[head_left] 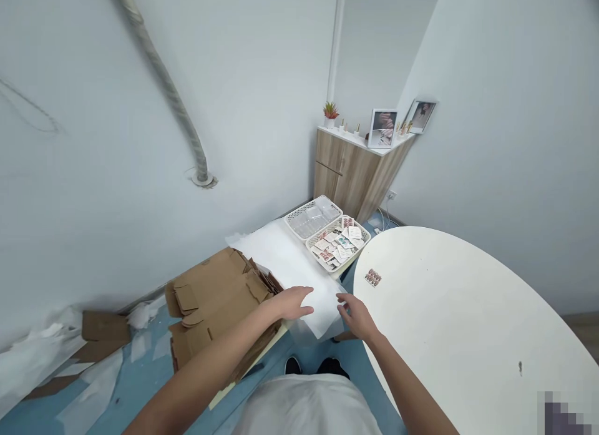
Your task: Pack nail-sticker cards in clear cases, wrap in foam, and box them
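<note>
A stack of white paper sheets (285, 254) lies along a low surface in front of me, its near end hanging past the edge. Over its left side is my left hand (294, 303), open, thumb and fingers apart and nothing in it. My right hand (358, 315) hovers by the sheets' right corner, between them and the round table. Its fingers are slightly bent and apart, also holding nothing; whether a fingertip touches the paper I cannot tell. Flattened brown cardboard boxes (215, 285) are piled left of the paper, partly behind my left forearm.
Beyond the paper stand a white basket of clear plastic cases (313, 216) and a basket of press-on nail cards (339, 244). One nail set (373, 277) lies on the white round table (458, 322). A wooden cabinet (349, 173) fills the corner. Scrap paper (42, 347) litters the floor left.
</note>
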A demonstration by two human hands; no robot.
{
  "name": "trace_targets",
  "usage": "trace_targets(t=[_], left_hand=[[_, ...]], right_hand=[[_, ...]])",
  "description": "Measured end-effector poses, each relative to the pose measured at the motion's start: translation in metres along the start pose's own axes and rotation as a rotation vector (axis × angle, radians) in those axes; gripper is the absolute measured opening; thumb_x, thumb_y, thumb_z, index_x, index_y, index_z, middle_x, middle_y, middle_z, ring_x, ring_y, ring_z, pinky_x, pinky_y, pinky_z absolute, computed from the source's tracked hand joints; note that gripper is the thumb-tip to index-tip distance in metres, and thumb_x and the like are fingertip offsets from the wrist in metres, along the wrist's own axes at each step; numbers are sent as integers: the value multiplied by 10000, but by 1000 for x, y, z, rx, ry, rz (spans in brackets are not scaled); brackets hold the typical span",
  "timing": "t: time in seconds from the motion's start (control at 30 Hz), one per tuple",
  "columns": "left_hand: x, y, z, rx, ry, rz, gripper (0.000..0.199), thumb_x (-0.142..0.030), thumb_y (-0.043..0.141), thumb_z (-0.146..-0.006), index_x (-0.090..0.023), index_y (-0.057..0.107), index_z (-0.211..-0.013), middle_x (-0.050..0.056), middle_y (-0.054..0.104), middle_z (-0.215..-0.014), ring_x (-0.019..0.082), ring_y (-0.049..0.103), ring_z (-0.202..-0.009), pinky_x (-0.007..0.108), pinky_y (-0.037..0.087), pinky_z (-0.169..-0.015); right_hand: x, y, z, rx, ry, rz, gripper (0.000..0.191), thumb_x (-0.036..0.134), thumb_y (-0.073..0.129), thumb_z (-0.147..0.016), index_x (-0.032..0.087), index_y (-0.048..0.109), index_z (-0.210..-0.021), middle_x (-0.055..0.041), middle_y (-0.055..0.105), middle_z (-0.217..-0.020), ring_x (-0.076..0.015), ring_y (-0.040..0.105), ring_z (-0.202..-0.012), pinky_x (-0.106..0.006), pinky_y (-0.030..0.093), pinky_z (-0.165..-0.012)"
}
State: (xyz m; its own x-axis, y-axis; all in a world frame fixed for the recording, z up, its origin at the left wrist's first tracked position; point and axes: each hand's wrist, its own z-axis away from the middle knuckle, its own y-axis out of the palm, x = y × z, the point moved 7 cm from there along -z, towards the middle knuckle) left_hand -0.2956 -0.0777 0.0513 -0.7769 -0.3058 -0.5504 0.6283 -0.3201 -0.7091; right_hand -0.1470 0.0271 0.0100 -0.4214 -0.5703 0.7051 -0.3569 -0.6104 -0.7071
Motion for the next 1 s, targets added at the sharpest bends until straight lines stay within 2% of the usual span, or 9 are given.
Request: trace_targets(t=[0.1, 0.2, 0.27, 0.37, 0.53, 0.73, 0.83, 1.0], left_hand=[[13, -15, 0, -10, 0, 14, 647, -476, 451, -765, -159, 338, -1318, 113, 381, -1358, 255, 358, -1239, 350, 283, -1000], [29, -31, -7, -32, -11, 70, 648, -486, 473, -751, -175, 356, -1307, 105, 402, -1346, 257, 385, -1221, 346, 307, -983], [42, -43, -17, -79, -33, 157, 654, -496, 491, -739, -181, 366, -1298, 105, 415, -1336, 253, 430, -1186, 330, 341, -955], [61, -65, -43, -196, -46, 351, 632, -494, 500, -742, -178, 389, -1278, 111, 446, -1310, 239, 499, -1120, 309, 398, -897], [84, -111, -115, -400, -48, 622, 559, -443, 580, -714, -165, 481, -1188, 125, 520, -1229, 237, 558, -1031, 327, 429, -869], [107, -165, -216, -560, -123, 852, 549, -395, 627, -700, -154, 490, -1173, 131, 455, -1294, 255, 483, -1134, 353, 387, -931], [121, -178, -256, -591, -149, 965, 557, -395, 603, -725, -161, 460, -1211, 131, 420, -1325, 244, 430, -1188, 337, 367, -946], [150, -176, -307, -592, -251, 1064, 579, -321, 583, -734, -165, 411, -1264, 123, 396, -1346, 235, 382, -1226, 338, 313, -980]], right_hand=[[22, 8, -16, 103, -55, 37, 327, 289, 399, -820, 213, 516, -1116, -63, 611, -1010, -166, 587, -782, -349, 458, -768], [23, 10, -36, 165, -63, 76, 321, 291, 405, -819, 203, 528, -1102, -70, 609, -1014, -173, 590, -798, -342, 459, -750], [17, 6, -57, 153, -60, 98, 318, 288, 424, -810, 196, 537, -1092, -83, 598, -1039, -184, 587, -837, -347, 455, -765], [6, -6, -101, 71, -59, 100, 305, 276, 460, -789, 187, 559, -1063, -95, 579, -1068, -204, 563, -933, -363, 430, -836], [-16, -31, -189, -66, 25, 14, 314, 313, 466, -781, 193, 565, -1054, -88, 578, -1072, -208, 557, -949, -372, 437, -829], [-59, -54, -280, -188, 172, -250, 370, 329, 511, -742, 189, 544, -1083, -88, 581, -1098, -198, 570, -942, -366, 456, -809], [-81, -57, -317, -209, 247, -377, 417, 314, 524, -720, 192, 518, -1118, -87, 565, -1132, -191, 558, -961, -355, 463, -800], [-106, -57, -368, -227, 326, -395, 533, 216, 500, -654, 187, 468, -1186, -88, 535, -1137, -182, 552, -899, -327, 476, -730]])
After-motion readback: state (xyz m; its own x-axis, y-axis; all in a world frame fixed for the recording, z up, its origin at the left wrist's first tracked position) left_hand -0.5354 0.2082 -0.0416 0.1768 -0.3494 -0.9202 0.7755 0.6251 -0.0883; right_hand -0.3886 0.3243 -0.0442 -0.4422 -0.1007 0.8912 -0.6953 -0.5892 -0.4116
